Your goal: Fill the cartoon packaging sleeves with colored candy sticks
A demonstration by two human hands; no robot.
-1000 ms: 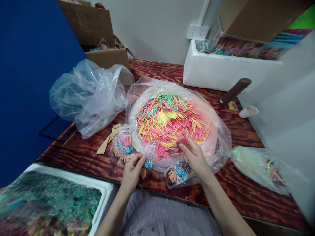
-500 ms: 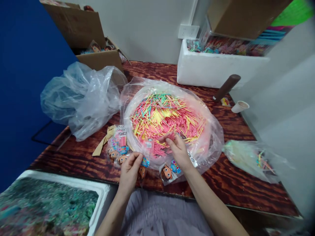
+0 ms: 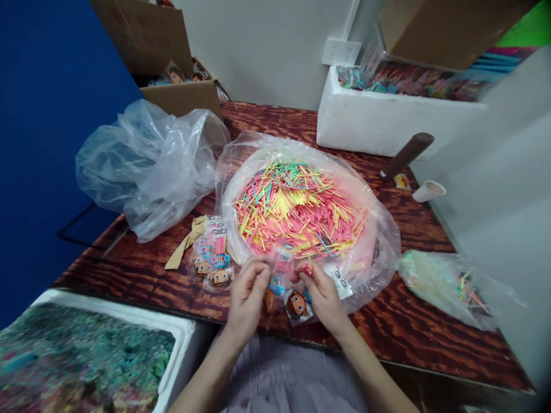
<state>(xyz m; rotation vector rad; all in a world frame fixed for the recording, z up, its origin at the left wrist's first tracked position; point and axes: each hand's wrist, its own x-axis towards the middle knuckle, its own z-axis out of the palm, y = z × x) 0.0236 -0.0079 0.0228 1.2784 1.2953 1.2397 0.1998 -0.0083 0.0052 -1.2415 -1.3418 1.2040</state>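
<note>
My left hand (image 3: 252, 289) is closed on a small clear printed packet (image 3: 282, 265) with pink sticks showing inside. Close beside it, my right hand (image 3: 322, 295) pinches a small bunch of thin pink sticks (image 3: 306, 268), their ends pointing up and toward the packet. Both hands are over the near rim of a round basin lined with clear plastic (image 3: 379, 229). Loose pink, yellow and green sticks (image 3: 297, 201) fill the basin. Beneath my hands lies another packet with a cartoon face (image 3: 297, 304), partly covered by the right hand.
Several filled packets (image 3: 219, 261) lie left of the basin beside a tan strip (image 3: 185, 246). A crumpled clear bag (image 3: 159, 166) and cardboard box (image 3: 185, 97) are behind. To the right are a paper cup (image 3: 428, 191), brown tube (image 3: 407, 156) and tied bag (image 3: 443, 284); foam boxes (image 3: 387, 123) stand around.
My right hand has come down from the sticks toward the packet, carrying its bunch. My left hand has moved right and up with the packet. The view has shifted slightly.
</note>
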